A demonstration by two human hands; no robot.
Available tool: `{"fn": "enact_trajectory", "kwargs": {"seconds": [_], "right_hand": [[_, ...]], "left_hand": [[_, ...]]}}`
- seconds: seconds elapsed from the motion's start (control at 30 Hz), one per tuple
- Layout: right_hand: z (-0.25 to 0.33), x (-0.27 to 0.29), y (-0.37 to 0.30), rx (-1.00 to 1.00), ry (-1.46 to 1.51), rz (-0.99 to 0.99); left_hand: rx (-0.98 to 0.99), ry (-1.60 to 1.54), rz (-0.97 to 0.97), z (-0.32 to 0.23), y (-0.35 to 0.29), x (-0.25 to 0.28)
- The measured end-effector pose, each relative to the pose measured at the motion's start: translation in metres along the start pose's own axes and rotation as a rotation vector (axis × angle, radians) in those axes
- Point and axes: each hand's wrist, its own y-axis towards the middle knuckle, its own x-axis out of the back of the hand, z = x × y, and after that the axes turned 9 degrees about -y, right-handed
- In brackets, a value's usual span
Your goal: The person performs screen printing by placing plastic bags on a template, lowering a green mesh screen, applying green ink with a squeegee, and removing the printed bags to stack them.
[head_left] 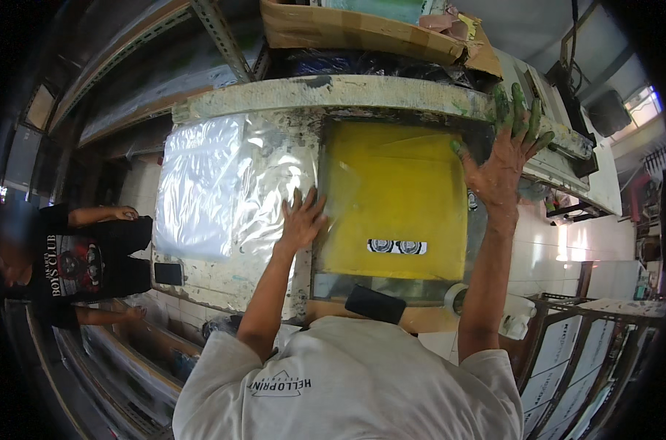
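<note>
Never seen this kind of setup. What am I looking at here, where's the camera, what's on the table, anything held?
There is one picture, taken by a wide fisheye camera worn on a person's head and looking down, so straight edges bend near the rim. No machine is involved: two bare hands work at a paint-spattered table.

On the table lies a framed screen with yellow mesh, the kind used for screen printing, with a small black-and-white design near its lower edge. The left hand lies flat on the frame's left edge. The right hand, its fingers smeared green, presses the frame's upper right corner. Neither hand grips anything.

Left of the screen lies clear plastic film. A roll of tape and a dark block sit at the near edge. Another person stands at the far left.
</note>
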Motion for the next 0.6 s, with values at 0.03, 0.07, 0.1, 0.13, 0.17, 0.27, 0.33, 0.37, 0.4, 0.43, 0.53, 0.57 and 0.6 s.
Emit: {"fn": "enact_trajectory", "kwargs": {"seconds": [0.03, 0.07, 0.1, 0.13, 0.17, 0.27, 0.33, 0.37, 0.4, 0.43, 0.53, 0.57, 0.6], "right_hand": [[-0.001, 0.0, 0.004, -0.004, 0.014, 0.01], [0.0, 0.001, 0.009, -0.01, 0.027, 0.017], [0.001, 0.002, 0.013, -0.003, 0.026, 0.026], [0.002, 0.004, 0.017, 0.003, 0.02, 0.04], [0.002, 0.004, 0.019, 0.006, 0.016, 0.057], [-0.006, 0.001, 0.02, 0.039, 0.047, 0.06], [-0.012, 0.0, 0.02, 0.032, 0.059, 0.073], [-0.013, 0.001, 0.02, 0.033, 0.073, 0.074], [-0.012, 0.0, 0.021, 0.034, 0.077, 0.055], [-0.013, -0.003, 0.021, 0.035, 0.08, 0.037], [-0.01, -0.004, 0.027, 0.031, 0.079, 0.013], [-0.009, -0.005, 0.028, 0.028, 0.076, 0.009], [-0.01, -0.008, 0.027, 0.023, 0.104, 0.04]], "left_hand": [[0.003, -0.081, -0.051, -0.008, 0.03, -0.002], [0.032, -0.132, -0.086, -0.013, 0.06, -0.008], [-0.04, -0.311, -0.136, -0.018, 0.086, -0.013], [-0.113, -0.493, -0.181, -0.025, 0.109, -0.018], [-0.183, -0.674, -0.223, -0.028, 0.125, -0.022], [-0.3, -0.351, -0.028, -0.04, 0.147, -0.021], [-0.192, -0.1, 0.144, -0.067, 0.137, -0.011], [-0.136, 0.032, 0.221, -0.076, 0.131, -0.007], [-0.178, -0.005, 0.169, -0.081, 0.13, -0.011], [-0.221, -0.043, 0.117, -0.089, 0.129, -0.018], [-0.254, -0.069, 0.044, -0.126, 0.136, -0.049], [-0.251, -0.062, 0.033, -0.14, 0.14, -0.058], [-0.262, -0.085, 0.029, -0.151, 0.144, -0.068]]}}
